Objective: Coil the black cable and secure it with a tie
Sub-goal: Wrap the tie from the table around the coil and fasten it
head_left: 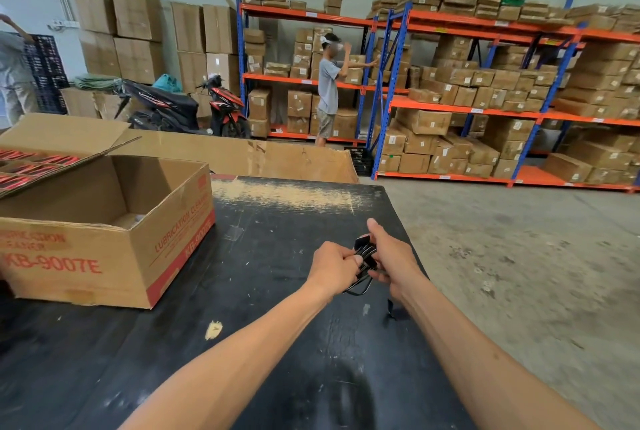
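A small bundle of coiled black cable [364, 254] is held between both hands above the black table [270, 291]. My left hand [334, 265] grips the bundle's left side with curled fingers. On the bundle's right side my right hand [391, 256] holds it, thumb pointing up. Loops of the cable hang below my fingers toward the table. A short black strip [390, 309], possibly a tie or the cable's end, shows just under my right wrist; I cannot tell which.
An open cardboard box [114, 242] with red lettering stands on the table's left side. The table's right edge drops to a concrete floor [519, 256]. Behind are shelves of boxes [485, 90], a parked scooter [194, 107] and a person [329, 90] at the shelves.
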The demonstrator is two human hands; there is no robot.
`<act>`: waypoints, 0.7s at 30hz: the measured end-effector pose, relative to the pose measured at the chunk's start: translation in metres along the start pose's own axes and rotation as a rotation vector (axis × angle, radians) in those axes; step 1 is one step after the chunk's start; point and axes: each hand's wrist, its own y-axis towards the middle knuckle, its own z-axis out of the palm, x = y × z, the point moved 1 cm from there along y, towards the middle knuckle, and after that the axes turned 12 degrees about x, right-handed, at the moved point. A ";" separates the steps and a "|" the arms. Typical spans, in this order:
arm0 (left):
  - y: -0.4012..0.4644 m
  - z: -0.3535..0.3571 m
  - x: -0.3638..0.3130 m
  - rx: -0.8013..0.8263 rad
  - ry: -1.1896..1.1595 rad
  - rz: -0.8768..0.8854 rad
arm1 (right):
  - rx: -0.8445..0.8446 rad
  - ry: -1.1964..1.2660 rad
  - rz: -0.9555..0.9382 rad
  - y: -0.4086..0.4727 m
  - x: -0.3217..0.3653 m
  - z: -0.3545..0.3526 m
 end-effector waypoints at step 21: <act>-0.013 -0.024 0.001 0.092 0.100 0.043 | 0.259 0.049 0.028 0.011 0.002 -0.023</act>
